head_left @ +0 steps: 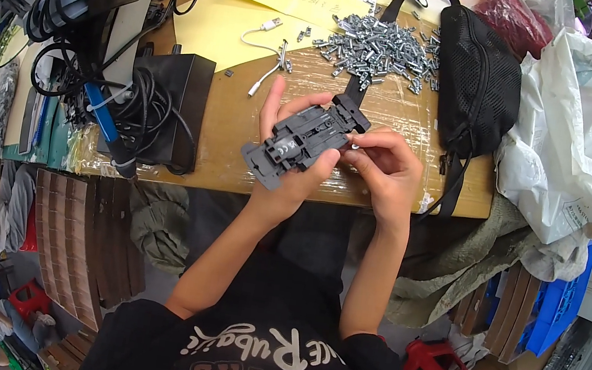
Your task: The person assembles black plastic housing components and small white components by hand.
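Observation:
A black plastic device housing lies tilted across my left hand, whose thumb presses its near side while the fingers support it from behind. At the housing's right edge, my right hand pinches something tiny and pale, too small to name. Beyond both hands a heap of small silver metal parts is spread on the table. Left of the heap lies a short white USB cable with a few small dark parts beside it.
A soldering station with a blue-handled iron and coiled black cables stands at the left. Yellow paper sheets cover the back of the brown table. To the right are a black waist bag and a white plastic bag.

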Demonstrator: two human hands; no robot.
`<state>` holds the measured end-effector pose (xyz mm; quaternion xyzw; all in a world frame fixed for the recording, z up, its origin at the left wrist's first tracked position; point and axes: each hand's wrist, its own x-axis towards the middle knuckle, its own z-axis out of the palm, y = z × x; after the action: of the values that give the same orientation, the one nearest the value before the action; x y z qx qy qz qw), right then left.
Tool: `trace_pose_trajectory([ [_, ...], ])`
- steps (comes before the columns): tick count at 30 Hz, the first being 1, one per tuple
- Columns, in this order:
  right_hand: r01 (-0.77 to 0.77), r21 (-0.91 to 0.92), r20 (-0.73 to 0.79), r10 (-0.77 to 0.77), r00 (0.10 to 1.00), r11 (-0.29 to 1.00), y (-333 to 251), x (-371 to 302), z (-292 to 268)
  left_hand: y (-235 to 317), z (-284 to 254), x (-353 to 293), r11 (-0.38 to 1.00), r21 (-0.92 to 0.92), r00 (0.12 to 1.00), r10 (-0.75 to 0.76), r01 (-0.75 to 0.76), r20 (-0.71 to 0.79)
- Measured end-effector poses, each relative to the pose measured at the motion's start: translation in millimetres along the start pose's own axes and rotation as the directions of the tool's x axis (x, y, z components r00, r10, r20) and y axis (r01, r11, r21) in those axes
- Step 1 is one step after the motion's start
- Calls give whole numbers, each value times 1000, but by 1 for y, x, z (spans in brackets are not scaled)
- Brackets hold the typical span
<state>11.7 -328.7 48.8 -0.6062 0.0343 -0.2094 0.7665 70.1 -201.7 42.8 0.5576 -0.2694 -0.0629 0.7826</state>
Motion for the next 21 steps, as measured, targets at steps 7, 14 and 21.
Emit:
trace_pose_trajectory([
  [7,191,77,-266,-164,950,979,10,4,-4,0,-1,2,909,-361,971,-238,211,-34],
  [14,234,28,-304,-214,928,972,11,2,-5,-2,-5,2,870,-401,940,-337,287,-60],
  [21,241,101,-292,-203,935,965,8,3,-5,5,0,2,923,-232,947,-321,308,-20],
])
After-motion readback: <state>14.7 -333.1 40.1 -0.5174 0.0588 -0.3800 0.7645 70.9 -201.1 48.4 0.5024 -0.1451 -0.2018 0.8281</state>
